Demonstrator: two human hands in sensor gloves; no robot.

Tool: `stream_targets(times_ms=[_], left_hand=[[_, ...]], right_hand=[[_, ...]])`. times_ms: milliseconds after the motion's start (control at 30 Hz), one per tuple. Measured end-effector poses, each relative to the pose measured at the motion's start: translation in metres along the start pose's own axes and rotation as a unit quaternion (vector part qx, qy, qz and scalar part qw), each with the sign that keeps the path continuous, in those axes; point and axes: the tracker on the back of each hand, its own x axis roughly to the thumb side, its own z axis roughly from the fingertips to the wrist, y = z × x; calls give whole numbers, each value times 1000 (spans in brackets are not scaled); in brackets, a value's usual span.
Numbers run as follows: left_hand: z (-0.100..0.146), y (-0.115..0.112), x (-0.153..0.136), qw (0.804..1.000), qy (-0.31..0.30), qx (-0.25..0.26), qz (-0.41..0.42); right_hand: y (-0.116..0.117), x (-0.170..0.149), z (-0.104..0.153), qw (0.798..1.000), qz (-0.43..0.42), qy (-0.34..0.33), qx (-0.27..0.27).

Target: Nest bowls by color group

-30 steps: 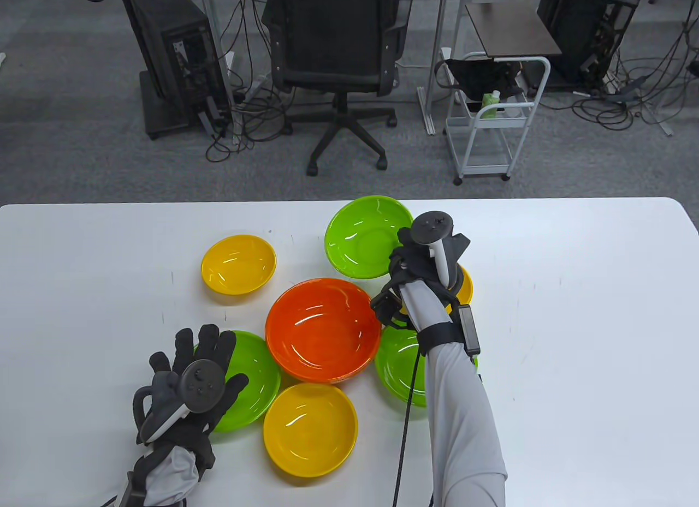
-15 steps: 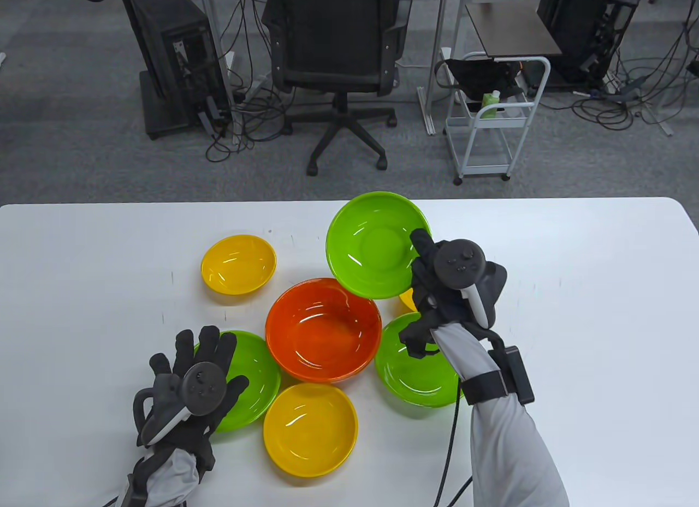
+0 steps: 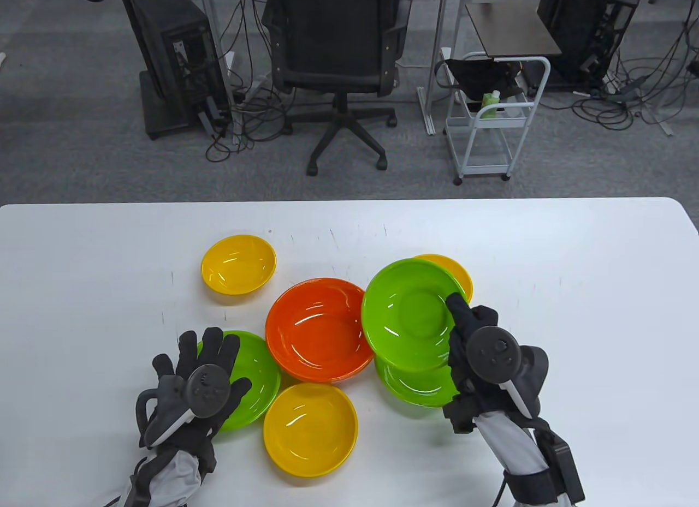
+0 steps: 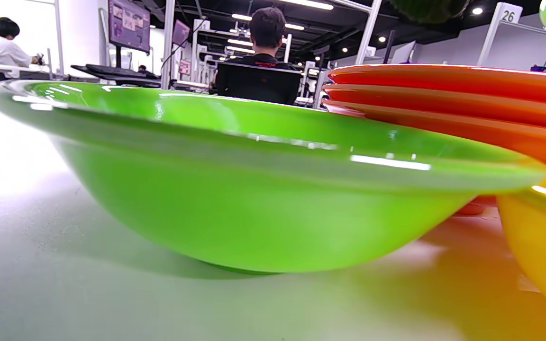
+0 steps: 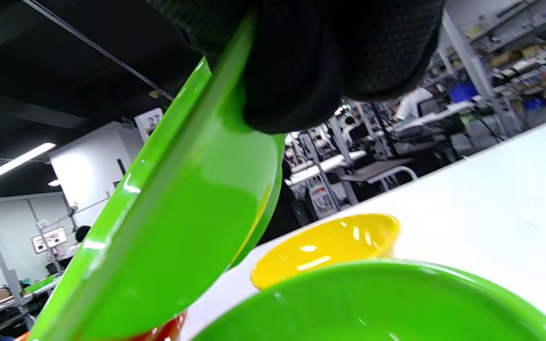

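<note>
My right hand (image 3: 472, 343) pinches the rim of a green bowl (image 3: 407, 313) and holds it tilted in the air, above a second green bowl (image 3: 415, 384) on the table. In the right wrist view my fingers (image 5: 296, 71) clamp the held bowl's rim (image 5: 173, 222) over the lower green bowl (image 5: 372, 303). A third green bowl (image 3: 254, 381) lies at the left; my left hand (image 3: 205, 365) rests open over its near edge. It fills the left wrist view (image 4: 235, 189). An orange bowl stack (image 3: 322, 332) sits in the middle. Yellow bowls lie at the front (image 3: 310, 428), back left (image 3: 238, 264) and back right (image 3: 456, 269).
The white table (image 3: 590, 310) has bare surface on the right and far left. An office chair (image 3: 338, 65) and a white cart (image 3: 491, 119) stand on the floor beyond the table's far edge.
My right hand lifted the far green bowl off the table and carried it toward me, now over the right green bowl. The left hand barely moved.
</note>
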Motion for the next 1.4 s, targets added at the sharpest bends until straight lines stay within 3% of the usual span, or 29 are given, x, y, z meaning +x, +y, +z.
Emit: stream_targets(times_ms=[100,367,633,1200,1400], left_hand=[[0,0,0,1000,-1,0,1],[0,-1,1,1000,-2,-2,-4],[0,-1,2,1000,-2,-6,-5],[-1,0,-2,1000,8,-14,5],[0,1,-5,1000,14,-15,10]], right_hand=[[-1,-10,1,999,4,26,43],[0,-27,1,993,13,74,95],[18,-38,1,984,43,97,143],[47,-50,4,958,146,121,213],[55,-51,7,954,167,121,215]])
